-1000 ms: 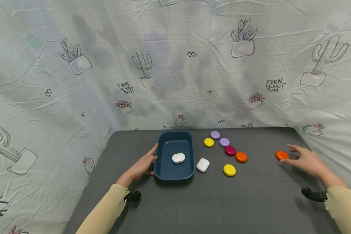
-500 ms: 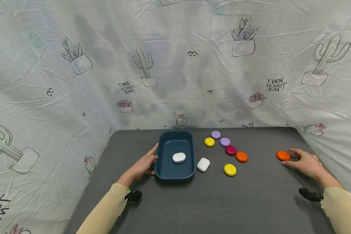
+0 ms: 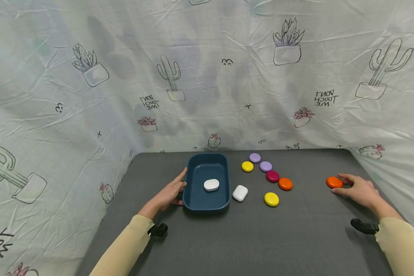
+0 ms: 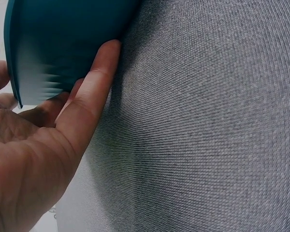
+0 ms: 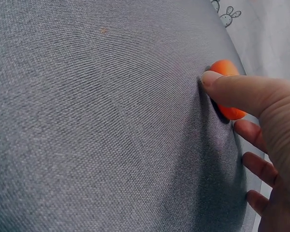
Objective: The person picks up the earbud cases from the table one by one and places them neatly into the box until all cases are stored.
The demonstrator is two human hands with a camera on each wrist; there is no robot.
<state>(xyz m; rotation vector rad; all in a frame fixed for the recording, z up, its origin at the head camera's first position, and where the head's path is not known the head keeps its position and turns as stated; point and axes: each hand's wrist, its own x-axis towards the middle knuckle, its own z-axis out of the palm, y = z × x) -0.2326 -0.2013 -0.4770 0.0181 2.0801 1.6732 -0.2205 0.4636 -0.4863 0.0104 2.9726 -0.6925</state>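
Note:
In the head view, my left hand (image 3: 165, 194) rests against the left outer side of a dark blue rectangular tray (image 3: 185, 203). Its fingers lie fairly straight along the wall, which the left wrist view also shows. A white, pill-shaped piece (image 3: 211, 185) lies inside the tray. Far to the right, my right hand (image 3: 360, 190) pinches an orange round disc (image 3: 334, 182) that lies on the table. In the right wrist view, the thumb (image 5: 237, 92) crosses in front of that disc; the index fingertip is hidden there.
Right of the tray lie a second white piece (image 3: 240, 193), yellow discs (image 3: 271, 199), lilac discs (image 3: 265, 166), a crimson disc (image 3: 272, 176) and another orange disc (image 3: 285, 184). A cactus-print curtain (image 3: 207, 76) hangs behind the grey table (image 3: 248, 241).
My right hand has drawn slightly left, and its thumb and index finger have closed in around the orange disc. My left hand and the tray keep their places.

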